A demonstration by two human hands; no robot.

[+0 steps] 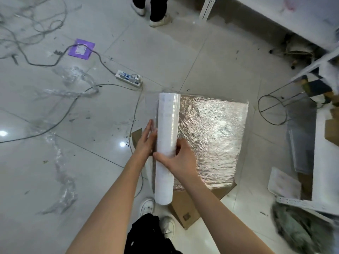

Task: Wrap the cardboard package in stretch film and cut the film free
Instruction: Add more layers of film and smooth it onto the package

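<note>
The package [211, 142] lies on the tiled floor [165, 57] right of centre, its top already shiny and wrinkled under film, with bare cardboard flaps [185, 208] sticking out below it toward the bottom of the frame and a small corner showing at its left. The white film roll [166, 143] lies lengthwise along the package's left edge, running from mid-frame down toward the person's white shoe [146, 206]. The left hand [146, 140] rests flat against the roll's left side, fingers straight and together. The right hand [176, 158] grips the roll lower down from the right, thumb across its front and fingers curled round its far side. Around the work, a white power strip [129, 78] sits just up and left of the roll, its grey cable [55, 65] looping across the upper left past a purple square [81, 49]. Crumpled film scraps [62, 182] trail down the left of the frame. Another person's legs and white shoes [156, 13] stand at the top centre, well apart from the package. A wire ring stand [272, 110] sits just right of the package, beside white shelving [324, 153] along the right edge. A grey, fuzzy heap in the lower right is too blurred to identify.
</note>
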